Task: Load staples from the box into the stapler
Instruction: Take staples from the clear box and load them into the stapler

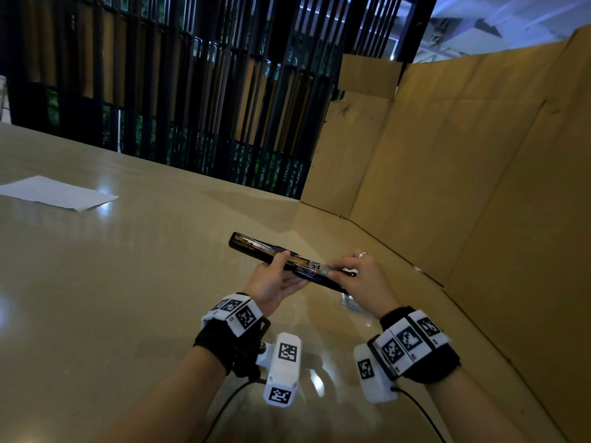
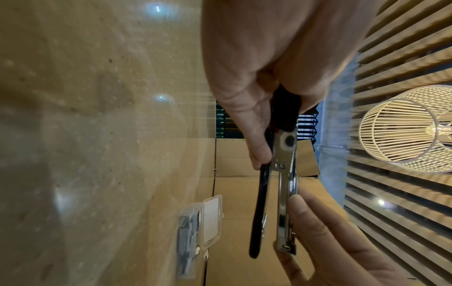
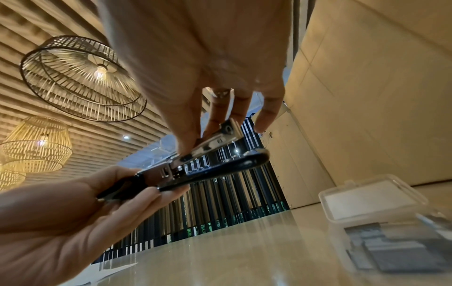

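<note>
A black stapler (image 1: 256, 246) is swung open and held above the table by both hands. My left hand (image 1: 289, 268) grips it around the hinge, thumb on top. My right hand (image 1: 339, 271) pinches the silver magazine (image 3: 210, 147) near its front end, above the black base (image 3: 232, 164). In the left wrist view the magazine (image 2: 285, 193) and base (image 2: 260, 203) stand slightly apart. The clear plastic staple box (image 3: 379, 222) lies open on the table under my right hand, with grey staple strips inside; the box (image 2: 203, 228) shows its raised lid. I cannot tell whether the magazine holds staples.
A tan table (image 1: 128, 266) carries a white sheet of paper (image 1: 60, 193) at far left. Cardboard walls (image 1: 447, 155) close off the right side. A black slatted railing (image 1: 192, 91) runs behind the table's far edge.
</note>
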Demonstrator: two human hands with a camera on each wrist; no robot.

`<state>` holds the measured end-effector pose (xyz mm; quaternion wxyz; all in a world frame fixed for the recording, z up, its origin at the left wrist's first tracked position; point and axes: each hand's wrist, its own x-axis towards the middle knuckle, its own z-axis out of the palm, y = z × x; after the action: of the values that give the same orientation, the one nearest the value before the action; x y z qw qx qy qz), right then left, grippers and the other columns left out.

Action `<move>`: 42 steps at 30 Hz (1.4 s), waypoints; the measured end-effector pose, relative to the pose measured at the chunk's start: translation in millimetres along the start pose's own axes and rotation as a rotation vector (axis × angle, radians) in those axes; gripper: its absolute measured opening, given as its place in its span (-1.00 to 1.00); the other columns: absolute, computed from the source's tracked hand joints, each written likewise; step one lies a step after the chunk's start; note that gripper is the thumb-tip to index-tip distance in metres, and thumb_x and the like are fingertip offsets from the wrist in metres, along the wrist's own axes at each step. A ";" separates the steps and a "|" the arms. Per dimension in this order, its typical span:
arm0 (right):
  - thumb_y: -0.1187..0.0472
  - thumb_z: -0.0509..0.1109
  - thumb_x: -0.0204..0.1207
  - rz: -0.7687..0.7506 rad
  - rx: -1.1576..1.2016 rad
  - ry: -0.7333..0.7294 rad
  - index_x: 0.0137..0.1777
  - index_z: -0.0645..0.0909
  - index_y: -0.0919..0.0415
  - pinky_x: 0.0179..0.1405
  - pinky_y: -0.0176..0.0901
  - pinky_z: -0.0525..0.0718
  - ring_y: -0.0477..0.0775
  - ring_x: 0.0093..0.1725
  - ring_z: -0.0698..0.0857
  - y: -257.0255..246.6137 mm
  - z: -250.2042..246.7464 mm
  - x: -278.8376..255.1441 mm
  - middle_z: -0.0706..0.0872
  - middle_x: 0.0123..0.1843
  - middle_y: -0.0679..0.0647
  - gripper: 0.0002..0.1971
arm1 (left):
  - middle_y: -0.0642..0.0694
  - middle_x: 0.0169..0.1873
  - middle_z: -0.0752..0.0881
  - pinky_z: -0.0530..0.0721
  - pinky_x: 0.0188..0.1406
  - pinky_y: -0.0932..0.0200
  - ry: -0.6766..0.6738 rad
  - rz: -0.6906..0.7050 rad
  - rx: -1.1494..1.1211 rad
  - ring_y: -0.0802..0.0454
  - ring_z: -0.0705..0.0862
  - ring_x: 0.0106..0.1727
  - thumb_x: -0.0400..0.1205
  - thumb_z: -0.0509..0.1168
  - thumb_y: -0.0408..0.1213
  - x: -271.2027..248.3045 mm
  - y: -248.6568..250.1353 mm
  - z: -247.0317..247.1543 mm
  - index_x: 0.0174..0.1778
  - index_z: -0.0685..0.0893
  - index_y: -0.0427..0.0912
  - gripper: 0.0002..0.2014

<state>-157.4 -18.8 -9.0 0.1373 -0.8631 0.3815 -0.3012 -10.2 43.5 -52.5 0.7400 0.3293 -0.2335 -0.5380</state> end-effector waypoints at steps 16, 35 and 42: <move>0.48 0.06 0.55 -0.203 -0.250 -0.072 0.37 0.53 -0.22 0.23 -0.13 0.30 0.08 0.26 0.27 10.5 1.2 -14.3 0.36 0.42 0.11 -0.39 | -0.35 -0.14 0.73 0.81 -0.29 0.26 -0.030 0.020 0.015 -0.10 0.75 -0.12 0.73 0.07 -0.25 -1.2 0.3 0.3 0.04 0.55 -0.36 -0.75; 0.40 0.12 0.62 -0.179 -0.032 -0.048 0.44 0.37 -0.21 0.33 -0.16 0.35 -0.06 0.24 0.22 23.9 1.4 -21.9 0.32 0.36 0.09 -0.47 | -0.30 -0.20 0.75 0.81 -0.29 0.28 -0.006 0.057 0.077 -0.04 0.78 -0.20 0.73 0.07 -0.25 0.0 3.6 1.0 -0.05 0.57 -0.34 -0.75; 0.34 0.18 0.60 -0.159 -0.135 -0.058 0.36 0.54 -0.19 0.22 -0.22 0.32 0.05 0.34 0.26 27.6 5.0 -22.2 0.39 0.44 0.10 -0.53 | -0.37 -0.09 0.73 0.79 -0.14 0.22 0.016 0.049 0.120 -0.12 0.75 -0.09 0.72 0.10 -0.25 0.5 3.5 -0.8 0.28 0.50 -0.49 -0.63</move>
<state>-181.9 -20.8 -35.1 0.0651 -0.9063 0.3270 -0.2598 -7.3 43.9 -50.4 0.7338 0.3716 -0.2675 -0.5019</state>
